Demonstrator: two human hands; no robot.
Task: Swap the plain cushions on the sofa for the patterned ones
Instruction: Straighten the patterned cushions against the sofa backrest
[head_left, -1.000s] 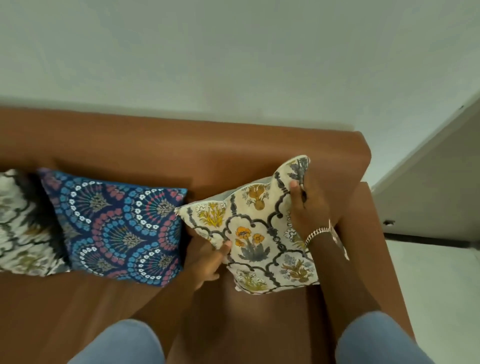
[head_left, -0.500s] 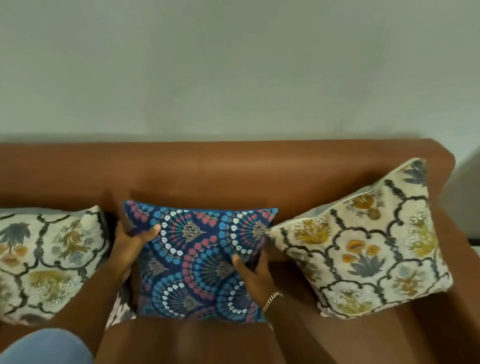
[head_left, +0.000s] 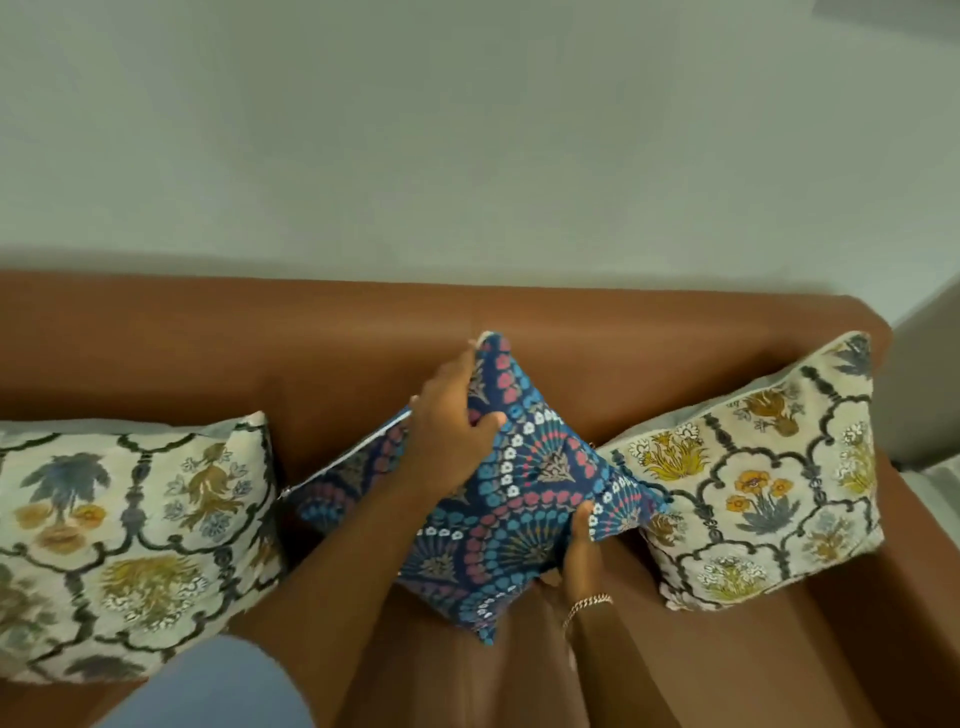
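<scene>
A blue cushion (head_left: 524, 499) with pink and white fan patterns stands turned on one corner, like a diamond, in the middle of the brown sofa (head_left: 649, 343). My left hand (head_left: 449, 441) grips its upper left edge near the top corner. My right hand (head_left: 579, 556), with a bracelet on the wrist, holds its lower right edge. A cream floral cushion (head_left: 130, 540) leans against the backrest on the left. A second cream floral cushion (head_left: 753, 483) leans in the right corner of the sofa. No plain cushion is in view.
A pale wall (head_left: 467, 130) rises behind the sofa. The sofa's right armrest (head_left: 914, 545) runs along the right edge, with light floor beyond it. My blue sleeve (head_left: 208, 686) fills the lower left.
The blue cushion has been lifted and rotated from lying square to standing on a corner. My left hand moved up to its top edge; my right hand shifted to its lower right edge.
</scene>
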